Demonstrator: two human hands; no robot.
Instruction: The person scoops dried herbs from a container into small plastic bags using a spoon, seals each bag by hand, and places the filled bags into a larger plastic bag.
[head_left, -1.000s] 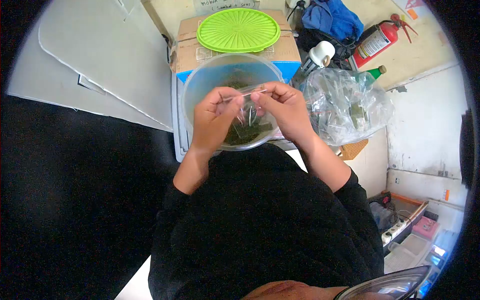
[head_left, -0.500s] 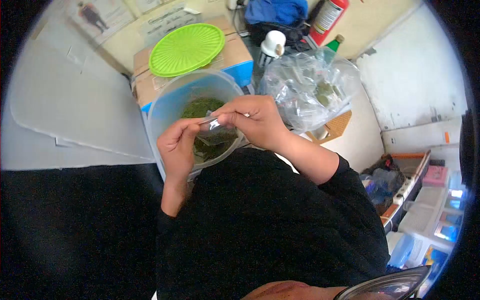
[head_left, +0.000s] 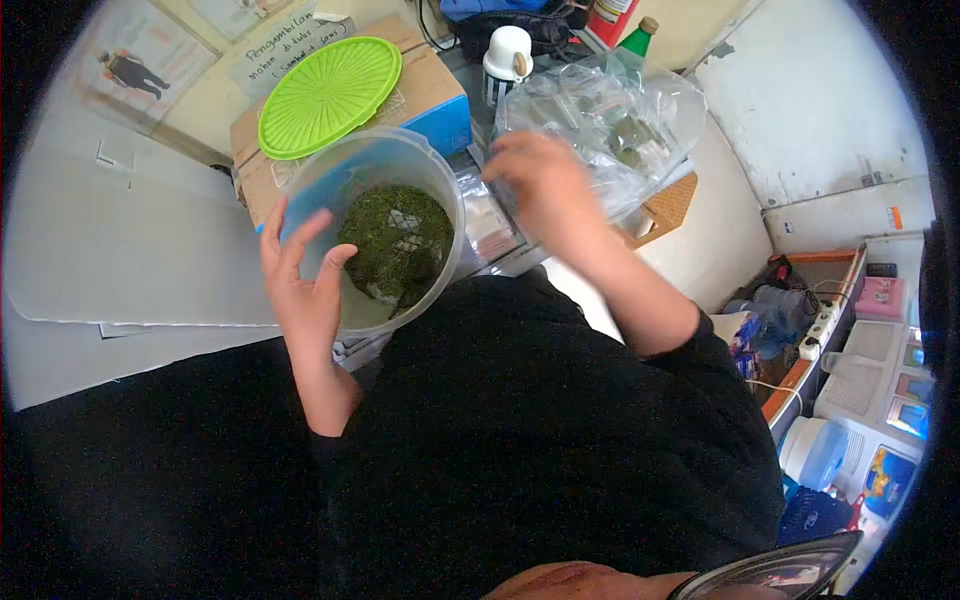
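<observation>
Head view: one translucent tub [head_left: 375,155], set before the body beside a cardboard box [head_left: 420,75]; round mouth turned up toward the camera, green flakes [head_left: 395,250] contained. Left hand [head_left: 308,300] raised at the tub's left side, fingers pointed forward, grip spread wide. Right hand [head_left: 545,185] extended forward beside a clear plastic bag [head_left: 630,115], motion-blurred; state of its grip cannot be told.

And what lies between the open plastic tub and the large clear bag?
Flat clear plastic packaging and the blurred right hand, in the head view.
</observation>
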